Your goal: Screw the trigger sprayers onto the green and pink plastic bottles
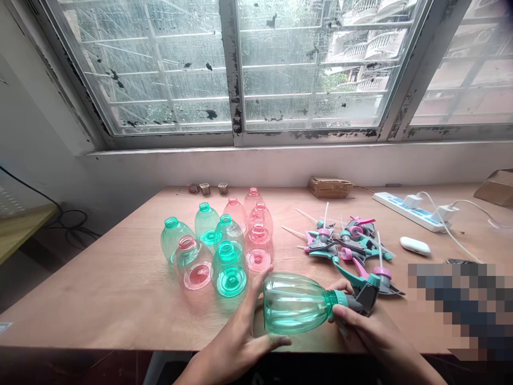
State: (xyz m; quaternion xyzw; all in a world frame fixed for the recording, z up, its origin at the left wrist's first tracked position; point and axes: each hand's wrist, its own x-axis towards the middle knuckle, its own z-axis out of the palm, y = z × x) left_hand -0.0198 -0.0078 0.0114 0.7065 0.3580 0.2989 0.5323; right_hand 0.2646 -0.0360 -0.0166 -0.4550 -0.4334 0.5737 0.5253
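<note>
I see my left hand (236,337) at 6 o'clock in the view, wrapped round the wide base of a clear green bottle (294,302). Its fingers (256,283) are clamped over the top of the base, with the thumb pressed underneath. The bottle lies on its side just above the near edge of the counter (120,289), with its neck pointing toward 3 o'clock.

My right hand (360,326) sits at 5 o'clock. Its fingers are closed on the teal collar of the trigger head (363,297), which sits on the bottle's neck. I cannot tell whether the collar is fully seated.

At 11 o'clock from the held bottle, a cluster of empty bottles (224,240), some green and some pink, stands packed close together with a few touching. At 1 o'clock from the held bottle, a loose pile of spare trigger heads (348,240) in grey, teal and pink lies with the dip tubes sticking out.

Further toward 2 o'clock there is a small white case (414,245). Beyond it lies a white power strip (404,209) with plugs and cables in it.

Along the far edge at 12 o'clock rests a flat cardboard box (331,187). Three tiny pots (205,188) sit to its left. A pixelated patch (460,305) covers the counter at 3 o'clock.
</note>
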